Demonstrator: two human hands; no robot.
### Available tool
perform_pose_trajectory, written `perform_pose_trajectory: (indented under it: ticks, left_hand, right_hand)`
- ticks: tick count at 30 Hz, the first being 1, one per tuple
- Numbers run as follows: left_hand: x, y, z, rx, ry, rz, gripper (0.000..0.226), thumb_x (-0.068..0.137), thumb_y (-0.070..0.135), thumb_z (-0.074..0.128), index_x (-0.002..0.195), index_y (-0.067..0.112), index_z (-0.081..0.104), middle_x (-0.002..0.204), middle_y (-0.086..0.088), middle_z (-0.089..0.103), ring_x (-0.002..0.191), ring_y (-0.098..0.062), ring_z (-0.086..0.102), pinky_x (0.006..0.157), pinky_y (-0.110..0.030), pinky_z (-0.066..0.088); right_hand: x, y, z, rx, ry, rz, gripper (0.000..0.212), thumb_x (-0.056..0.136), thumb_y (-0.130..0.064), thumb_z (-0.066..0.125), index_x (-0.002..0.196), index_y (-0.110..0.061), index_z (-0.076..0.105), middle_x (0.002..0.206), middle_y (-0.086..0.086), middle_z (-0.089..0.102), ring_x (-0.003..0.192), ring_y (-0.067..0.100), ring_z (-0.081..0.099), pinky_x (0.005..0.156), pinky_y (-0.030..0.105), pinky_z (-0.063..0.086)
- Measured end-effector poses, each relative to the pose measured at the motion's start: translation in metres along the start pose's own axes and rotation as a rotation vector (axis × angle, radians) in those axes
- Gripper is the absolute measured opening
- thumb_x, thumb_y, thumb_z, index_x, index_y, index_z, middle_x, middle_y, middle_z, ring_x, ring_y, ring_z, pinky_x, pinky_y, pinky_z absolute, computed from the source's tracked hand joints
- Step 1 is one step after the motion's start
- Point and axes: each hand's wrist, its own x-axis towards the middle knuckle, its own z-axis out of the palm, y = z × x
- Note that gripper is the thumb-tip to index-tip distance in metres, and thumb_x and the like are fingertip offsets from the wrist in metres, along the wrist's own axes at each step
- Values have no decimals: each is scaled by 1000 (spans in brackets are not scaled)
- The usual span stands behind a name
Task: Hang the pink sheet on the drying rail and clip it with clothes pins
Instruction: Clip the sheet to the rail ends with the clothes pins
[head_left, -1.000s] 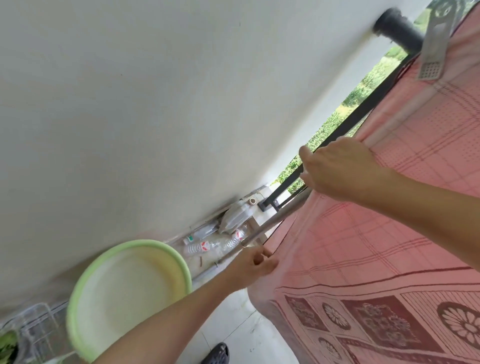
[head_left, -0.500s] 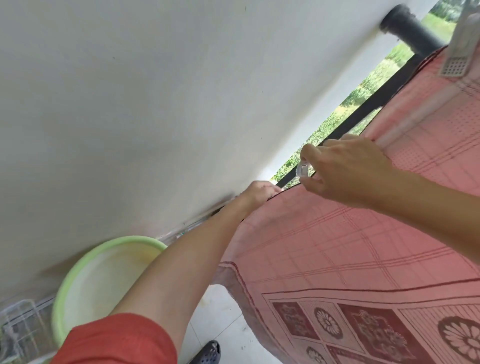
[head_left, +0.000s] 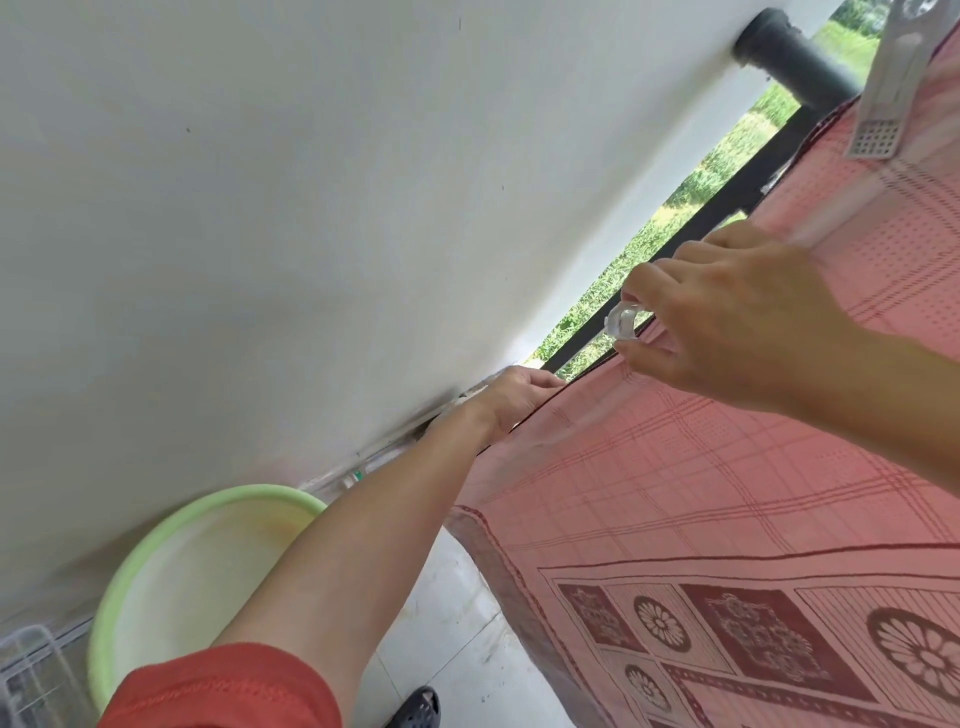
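The pink sheet (head_left: 727, 457), checked with dark red flower panels, hangs over the black drying rail (head_left: 727, 202) that runs along the balcony edge. My left hand (head_left: 511, 397) grips the sheet's far end at the rail, close to the white wall. My right hand (head_left: 722, 317) pinches a clear clothes pin (head_left: 622, 322) just above the sheet's top edge. A second, white clothes pin (head_left: 524, 88) sits clipped on the sheet at the upper right.
A pale green basin (head_left: 197, 577) stands on the tiled floor by the white wall (head_left: 311, 208). A clear plastic crate (head_left: 31, 670) shows at the bottom left. A dark pipe (head_left: 789, 52) sticks out of the wall. My dark shoe (head_left: 418, 709) is below.
My left hand rose from the sheet's lower corner up to the rail and stretched the sheet's edge along it. The clear pin now shows in my right hand's fingers.
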Motion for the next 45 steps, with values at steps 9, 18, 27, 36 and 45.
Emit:
perform_pose_trajectory:
  ticks: [9, 18, 27, 36, 45]
  left_hand:
    - [-9, -13, 4, 3, 328, 231, 9, 88, 20, 69, 79, 17, 69, 77, -6, 64, 76, -17, 57, 73, -35, 48]
    - [-38, -13, 12, 457, 237, 298, 34, 67, 25, 66, 98, 37, 58, 77, 7, 64, 69, -12, 57, 68, -36, 51]
    - [-44, -13, 10, 560, 219, 326, 13, 76, 23, 66, 74, 15, 56, 63, 2, 49, 57, -10, 42, 58, -29, 33]
    - [-8, -13, -9, 250, 334, 238, 22, 69, 17, 85, 57, 22, 68, 56, 4, 58, 60, -14, 48, 59, -26, 38]
    - [-9, -14, -15, 159, 290, 200, 16, 70, 12, 82, 82, 4, 76, 70, -7, 66, 67, -16, 53, 64, -30, 41]
  right_hand:
    - [0, -5, 3, -5, -40, 0, 35, 87, -45, 58, 90, -10, 64, 72, 3, 69, 70, 27, 64, 77, 40, 48]
    - [0, -17, 1, 103, -78, 10, 36, 88, -46, 58, 98, -12, 63, 82, 2, 72, 76, 26, 66, 80, 41, 49]
    - [8, -16, -4, 212, -129, 51, 45, 88, -57, 50, 112, -19, 57, 105, 0, 71, 90, 32, 65, 83, 39, 49]
    - [31, -28, 0, 478, -279, 108, 32, 86, -54, 61, 110, -34, 64, 110, -12, 68, 104, 21, 60, 67, 28, 34]
    - [69, -33, 48, 262, -380, 139, 22, 86, -49, 67, 100, -32, 72, 98, 0, 68, 83, 24, 58, 69, 30, 33]
